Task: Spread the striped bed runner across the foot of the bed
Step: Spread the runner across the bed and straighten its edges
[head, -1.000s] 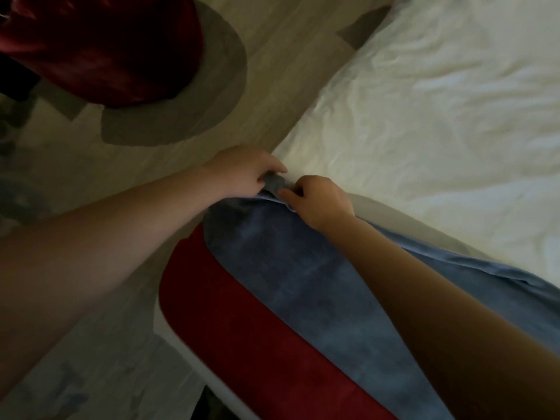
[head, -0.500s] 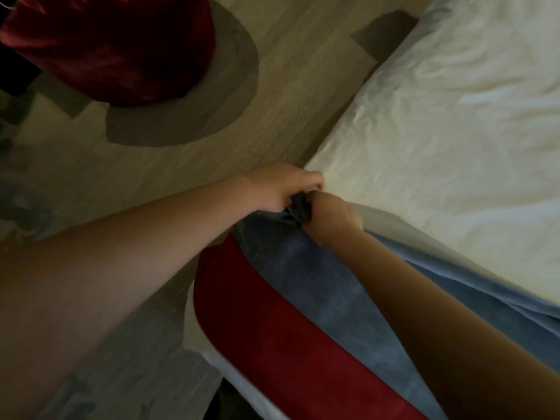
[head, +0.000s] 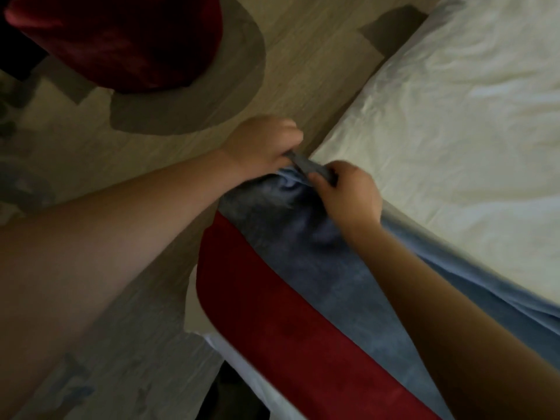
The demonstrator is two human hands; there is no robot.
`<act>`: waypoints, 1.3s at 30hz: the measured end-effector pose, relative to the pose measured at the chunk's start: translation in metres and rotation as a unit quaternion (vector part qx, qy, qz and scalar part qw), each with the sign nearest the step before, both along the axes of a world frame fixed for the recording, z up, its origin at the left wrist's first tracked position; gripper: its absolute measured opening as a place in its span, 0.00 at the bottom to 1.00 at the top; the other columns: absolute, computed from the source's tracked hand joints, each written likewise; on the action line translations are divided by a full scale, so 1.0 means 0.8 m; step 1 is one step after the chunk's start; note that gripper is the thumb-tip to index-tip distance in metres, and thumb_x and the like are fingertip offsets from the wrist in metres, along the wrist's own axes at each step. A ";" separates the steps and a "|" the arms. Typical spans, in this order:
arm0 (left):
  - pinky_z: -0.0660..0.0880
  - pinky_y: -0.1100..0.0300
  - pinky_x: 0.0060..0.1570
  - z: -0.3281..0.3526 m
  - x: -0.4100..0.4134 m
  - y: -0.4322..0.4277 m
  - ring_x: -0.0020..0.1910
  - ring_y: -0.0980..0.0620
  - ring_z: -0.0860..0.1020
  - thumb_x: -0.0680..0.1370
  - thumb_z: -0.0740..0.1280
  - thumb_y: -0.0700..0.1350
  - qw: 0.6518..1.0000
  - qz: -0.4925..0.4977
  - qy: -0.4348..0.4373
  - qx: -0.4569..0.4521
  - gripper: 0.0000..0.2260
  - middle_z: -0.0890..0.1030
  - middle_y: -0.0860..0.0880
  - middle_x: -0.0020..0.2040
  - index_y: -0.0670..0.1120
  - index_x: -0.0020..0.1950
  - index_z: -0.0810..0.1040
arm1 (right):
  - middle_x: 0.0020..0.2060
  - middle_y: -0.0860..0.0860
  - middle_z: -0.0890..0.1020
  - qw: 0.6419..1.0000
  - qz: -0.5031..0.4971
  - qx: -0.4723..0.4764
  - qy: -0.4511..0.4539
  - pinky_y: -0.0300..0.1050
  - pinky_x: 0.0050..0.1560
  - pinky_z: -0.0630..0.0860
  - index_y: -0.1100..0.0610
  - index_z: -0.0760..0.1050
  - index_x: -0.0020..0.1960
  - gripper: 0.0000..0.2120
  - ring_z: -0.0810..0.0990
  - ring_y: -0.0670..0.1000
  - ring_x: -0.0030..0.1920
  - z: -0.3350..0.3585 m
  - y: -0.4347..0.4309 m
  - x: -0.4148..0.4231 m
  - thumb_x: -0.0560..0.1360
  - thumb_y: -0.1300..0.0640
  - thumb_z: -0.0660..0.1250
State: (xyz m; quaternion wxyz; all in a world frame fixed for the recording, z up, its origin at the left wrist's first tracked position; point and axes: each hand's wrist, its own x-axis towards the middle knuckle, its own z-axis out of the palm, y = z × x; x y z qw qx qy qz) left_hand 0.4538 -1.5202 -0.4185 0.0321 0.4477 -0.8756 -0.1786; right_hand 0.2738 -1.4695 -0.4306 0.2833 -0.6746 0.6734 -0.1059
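Observation:
The striped bed runner (head: 303, 268) shows a blue-grey band and a red band and drapes over the corner of the bed (head: 454, 131), which has a wrinkled white sheet. My left hand (head: 263, 144) pinches the runner's grey end edge just off the bed's side. My right hand (head: 348, 195) grips the same edge a little to the right, at the mattress edge. A short stretch of the edge shows taut between the two hands. My forearms hide part of the runner.
A dark red upholstered seat (head: 121, 40) stands on the wood-look floor (head: 303, 56) at the upper left, over a round grey rug patch (head: 212, 101). A strip of floor runs along the bed's side.
My hands, bunched together on the runner's end half a second ago, have drawn slightly apart, so a short strip of the edge shows between them. The view has shifted a little.

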 end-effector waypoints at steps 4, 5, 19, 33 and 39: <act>0.69 0.51 0.33 0.005 0.000 0.014 0.36 0.44 0.72 0.69 0.66 0.39 0.997 -0.026 0.006 -0.070 0.09 0.72 0.44 0.37 0.45 0.35 0.66 | 0.48 0.54 0.79 0.992 0.037 -0.110 0.040 0.47 0.39 0.67 0.54 0.75 0.51 0.08 0.78 0.59 0.47 0.015 -0.014 -0.013 0.74 0.52 0.66; 0.69 0.52 0.32 0.000 0.001 0.024 0.36 0.43 0.73 0.69 0.68 0.39 0.999 -0.020 0.003 -0.047 0.11 0.73 0.44 0.38 0.46 0.36 0.65 | 0.49 0.55 0.79 0.991 0.065 -0.102 0.057 0.48 0.39 0.68 0.54 0.74 0.52 0.09 0.78 0.60 0.48 0.013 -0.007 -0.016 0.74 0.54 0.65; 0.63 0.58 0.31 -0.059 0.010 0.094 0.37 0.45 0.75 0.80 0.55 0.47 0.974 0.065 -0.182 0.114 0.14 0.79 0.44 0.46 0.49 0.65 0.70 | 0.49 0.53 0.77 0.949 0.297 0.002 0.110 0.49 0.37 0.75 0.55 0.72 0.56 0.13 0.77 0.57 0.48 -0.022 0.092 -0.051 0.72 0.56 0.62; 0.71 0.55 0.48 -0.050 0.037 0.057 0.50 0.45 0.76 0.79 0.61 0.38 0.886 0.147 -0.414 0.147 0.09 0.77 0.43 0.52 0.41 0.57 0.76 | 0.45 0.54 0.79 0.954 0.289 -0.030 0.067 0.50 0.34 0.75 0.57 0.77 0.53 0.11 0.78 0.59 0.44 -0.026 0.099 -0.058 0.71 0.60 0.64; 0.76 0.51 0.48 -0.073 0.064 0.095 0.56 0.47 0.75 0.74 0.67 0.42 0.978 0.049 -0.177 0.094 0.14 0.76 0.48 0.56 0.47 0.60 0.74 | 0.43 0.54 0.80 0.954 0.290 -0.056 0.059 0.47 0.32 0.74 0.57 0.78 0.51 0.11 0.78 0.59 0.42 -0.024 0.101 -0.058 0.69 0.61 0.66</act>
